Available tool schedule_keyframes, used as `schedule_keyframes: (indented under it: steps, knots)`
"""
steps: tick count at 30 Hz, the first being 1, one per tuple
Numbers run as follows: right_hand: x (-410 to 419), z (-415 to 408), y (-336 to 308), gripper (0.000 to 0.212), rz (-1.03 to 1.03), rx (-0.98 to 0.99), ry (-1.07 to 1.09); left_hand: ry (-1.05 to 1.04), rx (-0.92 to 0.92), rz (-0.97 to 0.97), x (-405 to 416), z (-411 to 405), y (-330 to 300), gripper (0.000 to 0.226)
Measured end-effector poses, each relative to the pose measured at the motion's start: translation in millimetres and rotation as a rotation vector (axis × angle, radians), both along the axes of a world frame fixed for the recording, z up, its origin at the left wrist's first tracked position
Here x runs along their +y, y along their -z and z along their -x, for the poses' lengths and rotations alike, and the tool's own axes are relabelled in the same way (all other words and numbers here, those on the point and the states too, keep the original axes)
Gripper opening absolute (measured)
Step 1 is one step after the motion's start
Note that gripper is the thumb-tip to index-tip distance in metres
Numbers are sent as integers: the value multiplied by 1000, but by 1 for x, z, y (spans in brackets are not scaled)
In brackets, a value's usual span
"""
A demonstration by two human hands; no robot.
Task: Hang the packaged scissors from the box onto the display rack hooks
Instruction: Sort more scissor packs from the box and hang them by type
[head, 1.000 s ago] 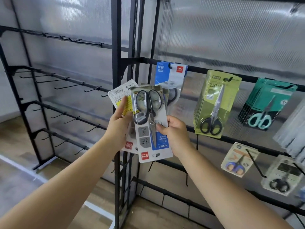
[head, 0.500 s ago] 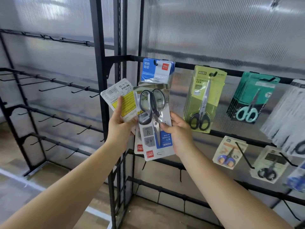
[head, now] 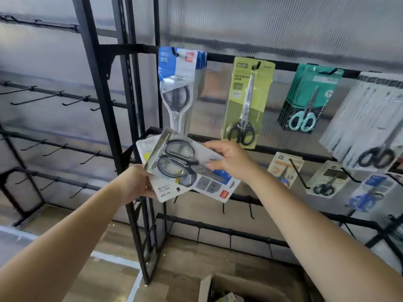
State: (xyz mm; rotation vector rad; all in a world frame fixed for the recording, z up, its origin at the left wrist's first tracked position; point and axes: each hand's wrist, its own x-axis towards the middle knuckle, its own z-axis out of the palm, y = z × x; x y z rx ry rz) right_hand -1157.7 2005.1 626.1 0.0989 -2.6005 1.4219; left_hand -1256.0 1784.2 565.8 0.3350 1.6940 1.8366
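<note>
My left hand (head: 136, 185) grips the lower left edge of a small stack of packaged scissors, whose back card (head: 164, 189) is white. On top lies a grey pack with black-handled scissors (head: 185, 162), tilted sideways, and my right hand (head: 229, 159) pinches its right side. Both hands are in front of the black display rack (head: 139, 51), just below a blue-and-white scissors pack (head: 176, 83) that hangs on the upper row's leftmost hook. The cardboard box (head: 244, 286) stands open on the floor at the bottom.
On the upper bar hang olive-green packs (head: 246, 101), teal packs (head: 309, 99) and grey packs (head: 368, 118). Smaller packs hang on the lower right row (head: 327, 179). A bare hook (head: 298, 173) sticks out there. A second rack on the left carries bare hooks (head: 54, 99).
The packs have dropped from upright in front of the blue pack to a sideways tilt below it. My head has tipped down, bringing the box into view.
</note>
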Motion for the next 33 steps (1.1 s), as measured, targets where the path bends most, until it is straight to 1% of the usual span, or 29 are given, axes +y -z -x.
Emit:
schedule_keyframes:
  steps: [1, 3, 4, 5, 7, 9, 11, 13, 14, 15, 16, 18, 19, 21, 22, 23, 25, 26, 27, 28, 29, 30, 31, 32, 33]
  knots:
    - [3, -4, -2, 50, -43, -24, -7, 47, -45, -9, -2, 1, 6, 36]
    - [7, -11, -6, 48, -165, -103, -20, 99, -110, -56, -3, 3, 14, 38]
    - [9, -13, -6, 47, -228, -140, -18, 118, -119, -41, -1, 5, 17, 46]
    - [10, -16, -5, 47, -276, -159, -12, 141, -90, 20, 2, 5, 18, 52]
    - [11, -19, -3, 47, -326, -171, 15, 219, 34, 183, 14, 0, 19, 52]
    - [10, -20, -2, 47, -371, -182, 48, 307, 156, 328, 27, -8, 18, 64]
    - [11, -21, 0, 46, -439, -198, 56, 370, 169, 385, 36, -16, 14, 81]
    - [10, -22, 1, 45, -505, -227, 36, 453, 116, 362, 40, -20, 11, 96]
    - [10, -22, 3, 45, -539, -237, 21, 508, 72, 317, 42, -21, 10, 95]
    - [10, -23, 5, 45, -582, -233, 8, 551, 34, 274, 43, -22, 7, 89]
    - [9, -23, 8, 44, -633, -213, 2, 587, 33, 255, 45, -24, 3, 84]
    - [10, -20, 14, 41, -715, -154, 25, 654, 133, 330, 53, -27, -6, 78]
    - [11, -19, 17, 39, -739, -130, 47, 676, 206, 394, 58, -29, -11, 65]
    - [12, -17, 20, 36, -810, -71, 85, 678, 314, 449, 69, -31, -14, 27]
    - [13, -17, 20, 33, -837, -26, 107, 655, 347, 447, 72, -32, -14, 21]
    - [14, -19, 20, 30, -838, 53, 140, 619, 368, 429, 74, -32, -12, 19]
    - [15, -24, 25, 27, -791, 314, 268, 530, 375, 340, 76, -32, -5, 17]
    - [13, -27, 30, 30, -759, 440, 377, 481, 352, 288, 78, -34, -1, 16]
    - [12, -29, 35, 37, -694, 512, 509, 429, 318, 245, 80, -36, 3, 14]
    - [11, -32, 40, 48, -592, 506, 630, 384, 281, 205, 82, -38, 6, 14]
    - [11, -36, 45, 59, -447, 452, 720, 345, 247, 169, 85, -41, 9, 16]
    - [11, -42, 52, 68, -258, 386, 763, 316, 214, 129, 87, -44, 12, 19]
    - [12, -48, 60, 71, -35, 310, 763, 296, 170, 89, 90, -48, 16, 22]
    - [13, -56, 67, 68, 221, 225, 735, 281, 118, 49, 94, -53, 20, 26]
    - [13, -63, 74, 60, 472, 133, 693, 266, 61, 11, 97, -59, 26, 29]
